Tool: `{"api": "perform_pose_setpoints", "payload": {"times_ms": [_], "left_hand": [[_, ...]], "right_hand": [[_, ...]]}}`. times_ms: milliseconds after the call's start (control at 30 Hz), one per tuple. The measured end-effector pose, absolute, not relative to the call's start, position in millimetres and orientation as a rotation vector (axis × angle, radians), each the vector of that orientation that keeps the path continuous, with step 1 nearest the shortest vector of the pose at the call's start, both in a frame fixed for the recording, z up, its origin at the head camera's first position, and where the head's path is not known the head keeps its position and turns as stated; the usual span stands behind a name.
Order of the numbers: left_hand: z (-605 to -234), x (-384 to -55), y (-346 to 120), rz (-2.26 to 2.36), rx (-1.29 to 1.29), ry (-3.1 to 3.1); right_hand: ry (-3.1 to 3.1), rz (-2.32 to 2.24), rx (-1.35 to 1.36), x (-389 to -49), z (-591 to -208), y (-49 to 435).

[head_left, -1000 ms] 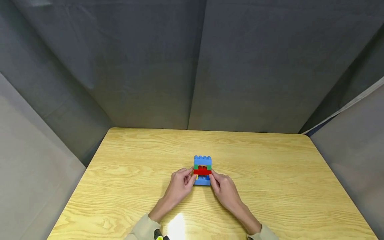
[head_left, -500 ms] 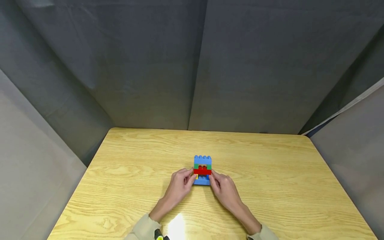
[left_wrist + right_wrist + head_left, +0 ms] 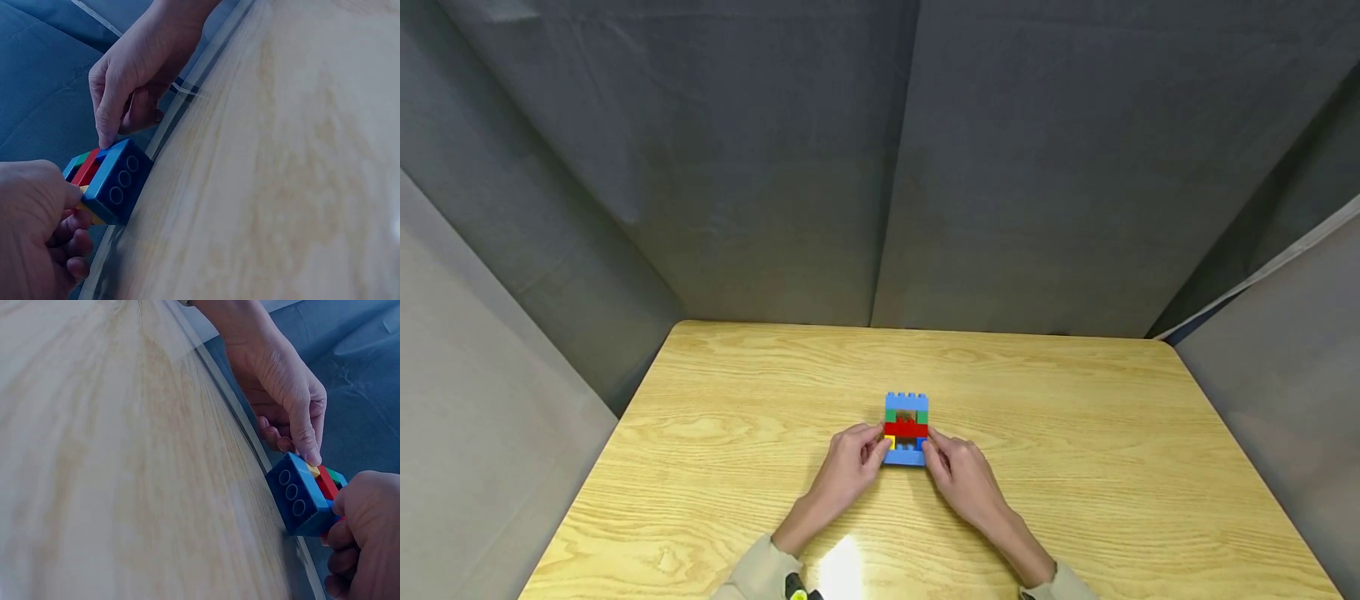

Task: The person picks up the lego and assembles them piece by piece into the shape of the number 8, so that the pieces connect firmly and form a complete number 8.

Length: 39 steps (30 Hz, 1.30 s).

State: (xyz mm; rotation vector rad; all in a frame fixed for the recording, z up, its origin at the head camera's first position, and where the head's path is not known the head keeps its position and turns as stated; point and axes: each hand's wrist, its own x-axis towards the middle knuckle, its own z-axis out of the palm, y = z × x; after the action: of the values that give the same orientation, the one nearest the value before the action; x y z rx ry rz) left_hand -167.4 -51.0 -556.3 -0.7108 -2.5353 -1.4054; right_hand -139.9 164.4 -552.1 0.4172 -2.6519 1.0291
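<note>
Both hands hold a small tower of toy building bricks between them over the wooden table. Topmost is a light blue brick [image 3: 906, 402]. Below it come two small green bricks [image 3: 891, 416] with a gap between, then a long red brick [image 3: 906, 430]. Under the red one sit a small yellow brick [image 3: 891, 442] at left and a dark blue one [image 3: 922, 444] at right. A light blue brick [image 3: 904, 457] forms the base, its hollow underside showing in both wrist views. My left hand [image 3: 847, 460] pinches the left side, thumb in front; my right hand [image 3: 962, 473] pinches the right.
The wooden table [image 3: 737, 383] spreads around the hands, with a bright glare patch near the front. Behind it hangs a dark grey curtain [image 3: 760, 167], and paler cloth panels [image 3: 467, 400] flank both sides.
The brick tower has tipped slightly, now facing the head camera more squarely; table shows through the gap between the green bricks. Both hands keep their pinch and have barely moved.
</note>
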Motion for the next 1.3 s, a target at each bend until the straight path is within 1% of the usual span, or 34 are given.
{"api": "perform_pose_setpoints", "payload": {"times_ms": [567, 1300], "left_hand": [[-557.6, -167.9, -51.9, -1.356, -0.704, -2.599], [-562.9, -168.7, -52.1, -1.393, -0.701, -2.649]], "right_hand": [[-2.811, 1.093, 0.340, -140.8, -550.1, 164.8], [-2.852, 1.070, 0.315, -140.8, -554.3, 163.8]]}}
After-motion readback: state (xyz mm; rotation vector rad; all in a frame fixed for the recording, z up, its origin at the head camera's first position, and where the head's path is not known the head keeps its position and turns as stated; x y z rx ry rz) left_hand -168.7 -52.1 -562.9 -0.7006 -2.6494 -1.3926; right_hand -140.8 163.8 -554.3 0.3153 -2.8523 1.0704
